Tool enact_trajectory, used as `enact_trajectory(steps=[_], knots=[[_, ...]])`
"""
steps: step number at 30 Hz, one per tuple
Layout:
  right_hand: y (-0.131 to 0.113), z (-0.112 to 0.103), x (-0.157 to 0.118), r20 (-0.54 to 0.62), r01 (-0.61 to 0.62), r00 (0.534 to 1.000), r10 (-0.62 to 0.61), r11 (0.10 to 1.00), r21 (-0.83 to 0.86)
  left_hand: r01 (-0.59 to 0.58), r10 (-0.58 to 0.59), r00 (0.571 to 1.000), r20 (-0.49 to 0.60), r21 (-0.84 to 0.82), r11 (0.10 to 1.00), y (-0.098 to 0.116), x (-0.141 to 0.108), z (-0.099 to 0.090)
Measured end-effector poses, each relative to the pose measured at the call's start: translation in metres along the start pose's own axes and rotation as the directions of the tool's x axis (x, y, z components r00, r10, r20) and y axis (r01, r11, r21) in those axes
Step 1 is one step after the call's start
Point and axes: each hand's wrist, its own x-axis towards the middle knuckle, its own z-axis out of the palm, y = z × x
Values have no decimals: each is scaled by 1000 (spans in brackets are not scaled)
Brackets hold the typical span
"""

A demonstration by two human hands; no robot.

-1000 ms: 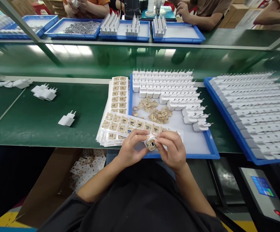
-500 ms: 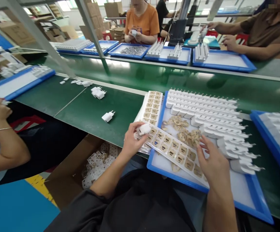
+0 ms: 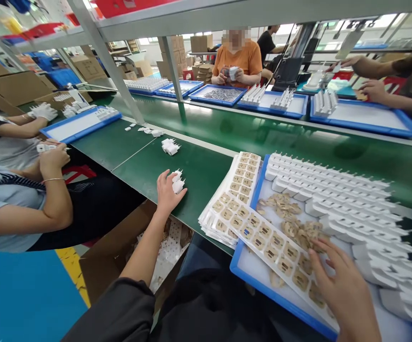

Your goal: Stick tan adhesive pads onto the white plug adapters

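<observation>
My left hand (image 3: 167, 192) is at a pair of white plug adapters (image 3: 178, 182) on the green bench, its fingers spread beside them. Over the blue-rimmed tray (image 3: 250, 277), my right hand (image 3: 341, 278) has its thumb and forefinger close to the loose tan pieces (image 3: 304, 231); whether it pinches one is hard to tell. A sheet of tan stickers (image 3: 270, 247) lies slantwise across the tray's left edge and a stack of similar sheets (image 3: 243, 178). Rows of white adapters (image 3: 330, 190) fill the tray's far and right parts.
More white adapters (image 3: 171, 147) lie farther back on the bench (image 3: 206, 164). A cardboard box (image 3: 102, 270) with scraps stands below the front edge. Co-workers sit at the left and across the bench, near blue trays (image 3: 81, 126). A metal post (image 3: 120, 90) rises behind.
My left hand has moved left from the sticker sheet to the adapters on the bench, and the adapter it held is now down there. The view has shifted left. My right hand stays near the tan pieces.
</observation>
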Motion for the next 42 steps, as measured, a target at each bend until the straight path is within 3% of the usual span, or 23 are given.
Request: enact_trajectory(steps=[3, 7, 11, 16, 20, 27, 29, 31, 32, 34, 36, 39, 40, 42], knots=[[3, -1, 0, 24, -10, 1000, 10, 1000, 19, 96, -100, 988, 121, 42, 995, -11, 10, -7], [7, 0, 1, 52, -16, 999, 14, 999, 46, 99, -117, 956, 269, 82, 992, -17, 23, -11], [9, 2, 1, 47, -14, 999, 12, 999, 46, 58, -92, 958, 271, 132, 990, -13, 52, 0], [12, 6, 1, 24, 8, 1000, -10, 999, 50, 35, -67, 977, 201, 162, 986, 0, 113, 26], [9, 9, 1, 8, 34, 999, -34, 998, 44, 11, -49, 978, 204, 183, 983, 8, 146, 32], [0, -9, -12, -17, -87, 996, 87, 996, 5, -25, -13, 970, 242, 152, 988, 14, 151, 20], [6, -20, -20, 51, -106, 993, 108, 994, -26, -56, 25, 965, 260, 112, 992, 29, 148, 18], [13, -30, -29, 130, -114, 984, 119, 993, -41, -159, 150, 943, 296, 4, 987, 55, 136, 16], [16, -34, -34, 161, -115, 980, 120, 993, -41, -233, 246, 917, 314, -80, 969, 73, 126, 14], [18, -40, -40, 195, -122, 973, 126, 992, -33, -375, 446, 819, 360, -252, 892, 115, 97, 7], [18, -44, -42, 199, -142, 970, 141, 990, -11, -435, 564, 714, 414, -369, 821, 161, 62, -1], [12, -46, -43, 224, -230, 953, 204, 968, 98, -472, 791, 383, 477, -635, 612, 226, 9, -12], [10, -47, -43, 244, -273, 942, 231, 949, 157, -465, 828, 294, 477, -685, 560, 244, -7, -14], [5, -47, -45, 272, -350, 922, 275, 892, 286, -459, 872, 162, 461, -748, 480, 277, -31, -15]])
